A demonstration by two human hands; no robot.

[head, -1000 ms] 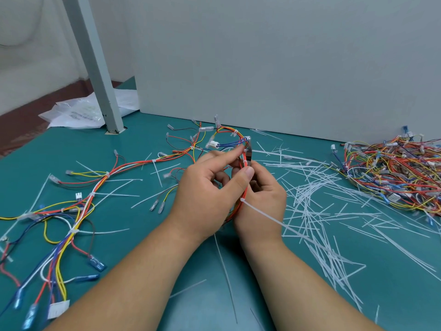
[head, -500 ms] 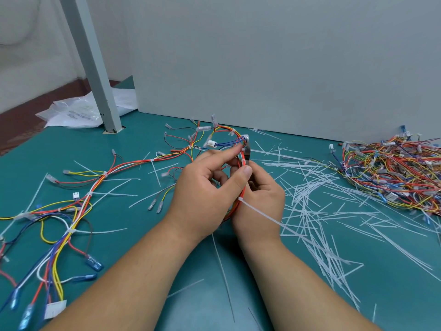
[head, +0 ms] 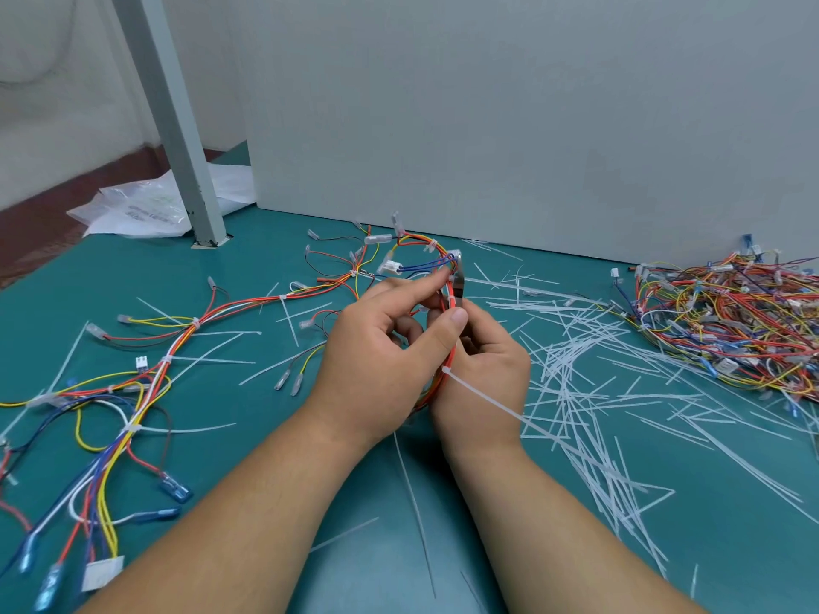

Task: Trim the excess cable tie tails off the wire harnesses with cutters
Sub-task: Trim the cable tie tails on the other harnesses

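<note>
My left hand [head: 381,352] pinches the red and orange bundle of a wire harness [head: 447,312] between thumb and forefinger, at the table's middle. Behind it, my right hand [head: 483,370] grips cutters [head: 459,277], of which only the metal jaws show, beside a white tie on the bundle. A long white cable tie tail [head: 487,398] sticks out rightward from a tie lower on the bundle. The rest of this harness trails left across the green table [head: 266,436], with several uncut tails [head: 208,361].
A heap of colourful harnesses [head: 727,321] lies at the right. Several cut white tails [head: 589,392] litter the table right of my hands. A grey post [head: 177,139] and plastic bags [head: 146,210] stand at the far left, a grey wall panel [head: 532,126] behind.
Both hands and the harness stay in almost the same place; the view has shifted slightly.
</note>
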